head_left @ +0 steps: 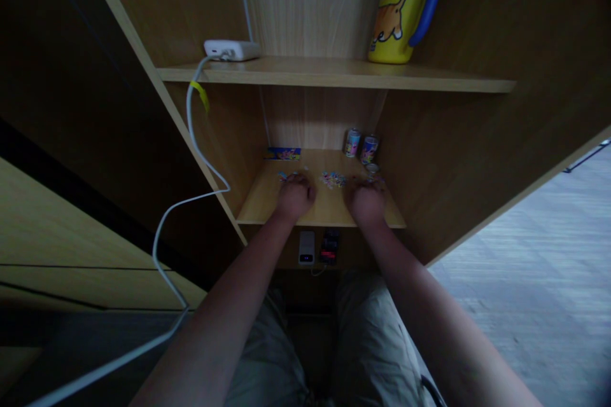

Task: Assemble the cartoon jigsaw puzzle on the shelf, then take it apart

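Observation:
On the middle shelf, my left hand (294, 197) is curled closed over a few small colourful pieces (283, 176); whatever its fingers hold is hidden. A loose pile of small multicoloured pieces (333, 179), perhaps jigsaw pieces, lies between my hands. My right hand (366, 200) is also curled, low over the shelf's right side, with its fingertips in shade and out of sight. Just beyond it lies a small round lid (371, 168). Two small printed cans (352, 142) stand behind that. At the back left is a flat blue printed strip or card (283, 154).
The upper shelf (324, 73) holds a white device (231, 49) and a yellow-and-blue handled bottle (398, 13). A white cable (160, 238) hangs down on the left. Below are a power bank (306, 248) and a dark phone-like device (329, 248). Cabinet walls flank both arms.

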The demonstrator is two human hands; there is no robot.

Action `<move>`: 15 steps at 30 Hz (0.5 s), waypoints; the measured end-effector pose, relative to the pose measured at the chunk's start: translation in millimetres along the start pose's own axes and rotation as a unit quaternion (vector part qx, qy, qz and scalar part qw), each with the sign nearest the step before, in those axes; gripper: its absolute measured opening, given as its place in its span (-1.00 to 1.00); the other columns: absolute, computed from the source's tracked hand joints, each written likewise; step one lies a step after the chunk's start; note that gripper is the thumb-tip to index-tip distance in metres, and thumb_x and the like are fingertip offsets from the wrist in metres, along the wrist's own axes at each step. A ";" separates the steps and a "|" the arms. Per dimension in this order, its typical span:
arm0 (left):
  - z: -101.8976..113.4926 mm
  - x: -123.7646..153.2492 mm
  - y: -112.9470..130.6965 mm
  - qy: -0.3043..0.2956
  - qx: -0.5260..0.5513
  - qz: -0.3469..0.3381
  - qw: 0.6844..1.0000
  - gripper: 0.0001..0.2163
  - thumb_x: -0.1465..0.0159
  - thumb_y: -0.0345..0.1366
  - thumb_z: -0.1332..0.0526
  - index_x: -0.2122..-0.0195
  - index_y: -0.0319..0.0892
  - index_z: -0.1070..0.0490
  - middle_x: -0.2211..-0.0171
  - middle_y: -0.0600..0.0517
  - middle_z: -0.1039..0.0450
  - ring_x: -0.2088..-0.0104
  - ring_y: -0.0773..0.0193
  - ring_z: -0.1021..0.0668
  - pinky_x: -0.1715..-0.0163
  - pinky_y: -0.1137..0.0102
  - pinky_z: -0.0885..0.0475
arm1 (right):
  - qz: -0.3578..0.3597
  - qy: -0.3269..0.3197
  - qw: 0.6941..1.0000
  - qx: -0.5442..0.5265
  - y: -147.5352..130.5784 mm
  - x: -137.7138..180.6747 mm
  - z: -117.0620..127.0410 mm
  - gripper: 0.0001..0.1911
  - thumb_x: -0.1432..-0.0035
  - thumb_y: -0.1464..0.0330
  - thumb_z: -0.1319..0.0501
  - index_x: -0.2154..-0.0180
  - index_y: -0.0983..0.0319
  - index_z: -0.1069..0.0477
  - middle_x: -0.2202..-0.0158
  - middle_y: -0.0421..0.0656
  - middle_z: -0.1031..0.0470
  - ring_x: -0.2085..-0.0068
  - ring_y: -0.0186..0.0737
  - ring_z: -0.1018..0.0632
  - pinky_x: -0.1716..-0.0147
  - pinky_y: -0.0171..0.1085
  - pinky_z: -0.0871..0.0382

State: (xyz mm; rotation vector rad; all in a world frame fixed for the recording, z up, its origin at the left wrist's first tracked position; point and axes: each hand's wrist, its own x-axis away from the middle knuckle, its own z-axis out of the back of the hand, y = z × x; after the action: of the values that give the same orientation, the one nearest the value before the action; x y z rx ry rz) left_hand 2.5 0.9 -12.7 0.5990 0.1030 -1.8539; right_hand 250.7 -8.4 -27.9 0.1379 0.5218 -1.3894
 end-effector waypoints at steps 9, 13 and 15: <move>-4.3 1.2 -0.5 -0.040 0.013 -0.043 0.998 -0.68 -0.55 -0.14 -0.22 -0.22 -0.06 -0.63 -0.35 -0.15 -0.52 -0.39 -0.11 -0.45 -0.44 -0.03 -0.30 | 0.097 -0.003 0.995 -0.034 -5.7 -5.9 -0.4 -0.54 -0.43 0.32 -0.18 -0.25 0.23 -0.61 -0.39 0.07 -0.53 -0.36 0.17 -0.44 -0.37 0.08 -0.29; -10.6 -2.8 -3.9 -0.079 0.039 -0.104 0.991 -0.58 -0.55 -0.03 -0.23 -0.40 0.16 -0.52 -0.54 0.01 -0.32 -0.53 -0.07 -0.28 -0.52 -0.06 -0.17 | 0.120 -0.006 0.991 -0.054 -4.1 -8.0 -2.7 -0.62 -0.44 0.32 -0.18 -0.11 0.22 -0.69 -0.33 0.08 -0.58 -0.33 0.16 -0.45 -0.38 0.09 -0.27; -12.6 -4.3 -5.0 -0.082 0.047 -0.110 0.989 -0.57 -0.54 0.02 -0.25 -0.39 0.17 -0.54 -0.57 0.00 -0.26 -0.56 -0.11 -0.23 -0.53 -0.10 -0.14 | 0.132 -0.005 0.989 -0.065 -3.1 -8.5 -2.3 -0.68 -0.44 0.31 -0.20 -0.02 0.20 -0.72 -0.26 0.06 -0.63 -0.29 0.12 -0.49 -0.36 0.06 -0.30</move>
State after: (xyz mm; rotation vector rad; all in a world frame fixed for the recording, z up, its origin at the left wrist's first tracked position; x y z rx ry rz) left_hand 3.4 10.9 -22.7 0.5135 -0.0288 -2.1243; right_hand 246.4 -0.4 -25.6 0.0894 0.5631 -1.0941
